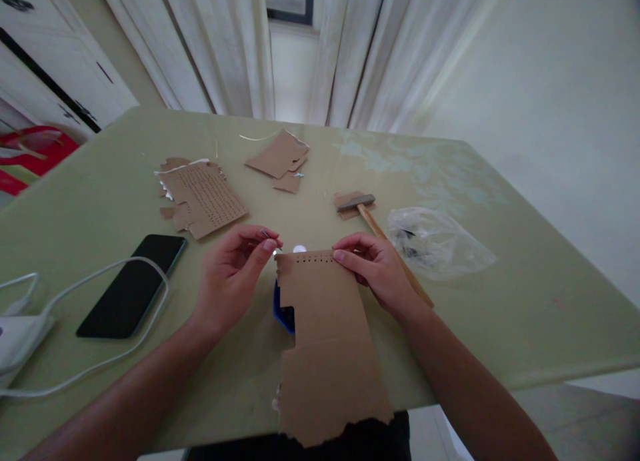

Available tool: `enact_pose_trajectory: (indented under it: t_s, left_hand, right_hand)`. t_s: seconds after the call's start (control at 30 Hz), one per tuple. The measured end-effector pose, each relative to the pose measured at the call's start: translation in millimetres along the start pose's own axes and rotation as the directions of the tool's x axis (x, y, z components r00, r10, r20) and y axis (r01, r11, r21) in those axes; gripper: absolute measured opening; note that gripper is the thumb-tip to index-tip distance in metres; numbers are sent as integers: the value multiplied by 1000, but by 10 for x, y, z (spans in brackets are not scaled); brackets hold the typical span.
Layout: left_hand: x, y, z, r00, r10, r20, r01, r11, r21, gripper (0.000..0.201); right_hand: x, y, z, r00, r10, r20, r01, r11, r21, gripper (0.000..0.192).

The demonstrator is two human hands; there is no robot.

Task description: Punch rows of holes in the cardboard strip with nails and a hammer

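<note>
A long piece of brown cardboard (327,314) lies in front of me, its torn near end reaching over the table edge. Small holes run in rows along its far edge. My right hand (375,268) pinches that edge at the right corner, fingers closed. At the left corner, my left hand (233,271) is closed, with a thin metal nail (267,234) between thumb and fingers. Partly hidden beneath the cardboard is a blue object (283,313) with a dark inside. A small round white spot (299,249) shows just past the holes.
A hammer (383,231) rests with its head on a cardboard scrap, beside a clear plastic bag (440,244). Punched cardboard (205,198) and cardboard scraps (280,156) lie farther back. Left are a phone (133,288), a white cable (157,268) and a power strip (20,344).
</note>
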State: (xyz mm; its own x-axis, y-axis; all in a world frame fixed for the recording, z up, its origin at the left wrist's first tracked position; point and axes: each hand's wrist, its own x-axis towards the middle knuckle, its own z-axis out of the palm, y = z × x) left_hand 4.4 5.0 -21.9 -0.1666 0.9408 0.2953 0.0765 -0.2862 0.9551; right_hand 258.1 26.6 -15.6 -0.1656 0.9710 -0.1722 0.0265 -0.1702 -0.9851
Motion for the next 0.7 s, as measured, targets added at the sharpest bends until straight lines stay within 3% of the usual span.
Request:
enact_pose_trajectory:
  t_s: [0.17, 0.43, 0.7]
  left_hand:
    - [-21, 8, -3, 997, 3, 72, -7, 998, 55, 7]
    - [-43, -58, -70, 993, 69, 96, -85, 980, 182, 7]
    - [-35, 40, -37, 984, 110, 141, -145, 951, 272, 9]
  right_hand:
    - [-13, 6, 11, 1000, -9, 0, 9, 1000, -15, 30]
    - [-4, 35, 24, 999, 0, -36, 0, 1000, 5, 32]
    - [-5, 36, 22, 997, -54, -48, 52, 998, -44, 29]
